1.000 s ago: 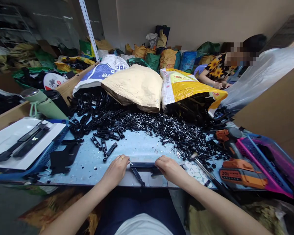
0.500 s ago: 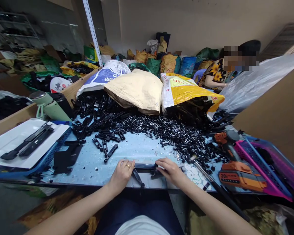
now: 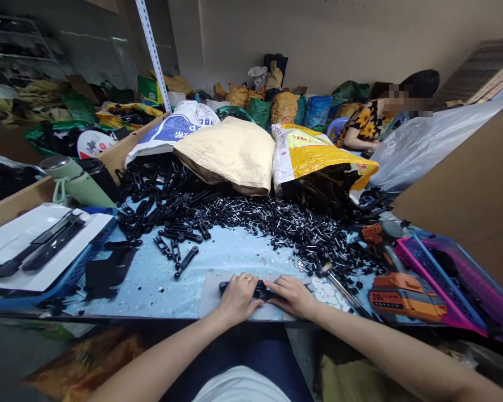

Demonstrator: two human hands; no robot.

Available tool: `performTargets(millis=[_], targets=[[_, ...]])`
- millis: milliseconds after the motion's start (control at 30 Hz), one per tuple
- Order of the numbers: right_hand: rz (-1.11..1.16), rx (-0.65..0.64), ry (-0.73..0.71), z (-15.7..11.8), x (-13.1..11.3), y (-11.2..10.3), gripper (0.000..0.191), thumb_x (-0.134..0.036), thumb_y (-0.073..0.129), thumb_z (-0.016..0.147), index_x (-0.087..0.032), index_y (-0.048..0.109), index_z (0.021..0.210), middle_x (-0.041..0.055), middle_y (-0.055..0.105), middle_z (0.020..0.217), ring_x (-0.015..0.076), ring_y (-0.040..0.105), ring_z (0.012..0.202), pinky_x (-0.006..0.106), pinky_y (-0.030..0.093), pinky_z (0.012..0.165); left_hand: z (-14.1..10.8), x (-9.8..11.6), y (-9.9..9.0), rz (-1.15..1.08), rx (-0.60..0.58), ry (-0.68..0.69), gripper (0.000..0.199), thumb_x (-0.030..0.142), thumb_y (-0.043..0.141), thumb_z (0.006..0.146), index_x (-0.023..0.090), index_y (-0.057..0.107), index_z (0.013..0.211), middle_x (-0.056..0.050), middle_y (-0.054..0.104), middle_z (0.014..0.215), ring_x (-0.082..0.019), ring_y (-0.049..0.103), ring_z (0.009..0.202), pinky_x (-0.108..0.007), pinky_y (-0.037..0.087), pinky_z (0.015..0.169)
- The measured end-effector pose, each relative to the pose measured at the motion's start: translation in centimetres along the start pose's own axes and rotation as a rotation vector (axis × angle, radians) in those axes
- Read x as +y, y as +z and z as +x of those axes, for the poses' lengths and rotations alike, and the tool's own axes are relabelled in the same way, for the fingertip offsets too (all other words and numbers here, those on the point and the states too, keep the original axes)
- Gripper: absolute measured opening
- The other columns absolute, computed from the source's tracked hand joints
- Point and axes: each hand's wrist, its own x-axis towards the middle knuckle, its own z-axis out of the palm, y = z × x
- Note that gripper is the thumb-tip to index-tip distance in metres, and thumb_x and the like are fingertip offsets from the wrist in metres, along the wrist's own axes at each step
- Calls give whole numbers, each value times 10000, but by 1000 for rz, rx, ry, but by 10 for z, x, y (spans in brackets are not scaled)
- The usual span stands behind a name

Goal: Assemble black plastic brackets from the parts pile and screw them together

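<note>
Now both hands are close together over the black part [image 3: 261,290], whereas half a sec ago they sat well apart, one at each end of a long bar w/ a second arm angled out twd the near edge. L hand [image 3: 238,298] has come in twd the R hand [image 3: 293,296], and the angled arm no longer shows; prob. folded in or hidden under the palms, can't tell which. For the work in hand that suggests a switch from holding the ends to steadying or pressing the pc down, tho that's a judgement. Pos. now: part lies low at the near edge of the blue bench top [image 3: 235,254], over a pale sheet [image 3: 208,290], running roughly L–R beneath the fingers. L end pokes out past the L hand; a short stretch shows btwn the hands; R end is covered. L fingers are bent over the top, thumb on the near side pointing twd the R hand, a close hold w/ little gap. R fingers are straighter, reaching over the part from its R w/ the thumb nearer the body, also closed in on it; exact contact under them is hidden. White discs [image 3: 323,290] and a hammer [image 3: 339,285] lie just R of the R hand.
</note>
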Motion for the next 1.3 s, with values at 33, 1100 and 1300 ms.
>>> performTargets(millis=[33, 1100, 1300], targets=[[1, -35, -25, 2, 3, -2, 446, -355, 461, 855, -195, 401, 1267, 75, 587, 851, 181, 519, 787, 298, 424, 655, 0, 0, -1, 0, 0, -7, 404, 374, 583, 742, 165, 472, 1069, -82, 563, 972, -244, 480, 929, -378, 379, 769], [806, 224, 340, 64, -62, -36, 600, -554, 167, 872, -183, 429, 480, 2, 427, 435, 109, 436, 433, 224, 348, 463, -33, 3, -80, -411, 220, -134, 542, 352, 155, 916, 180, 537, 573, -29, 548, 533, -126, 528, 537, -247, 379, 553], [42, -138, 317, 82, -51, -42, 528, -622, 298, 814, -172, 556, 714, 28, 539, 561, 155, 500, 525, 254, 347, 533, -21, -32, -72, 167, -37, -381, 535, 409, 215, 899, 147, 642, 712, -102, 664, 694, -211, 620, 668, -304, 425, 614]])
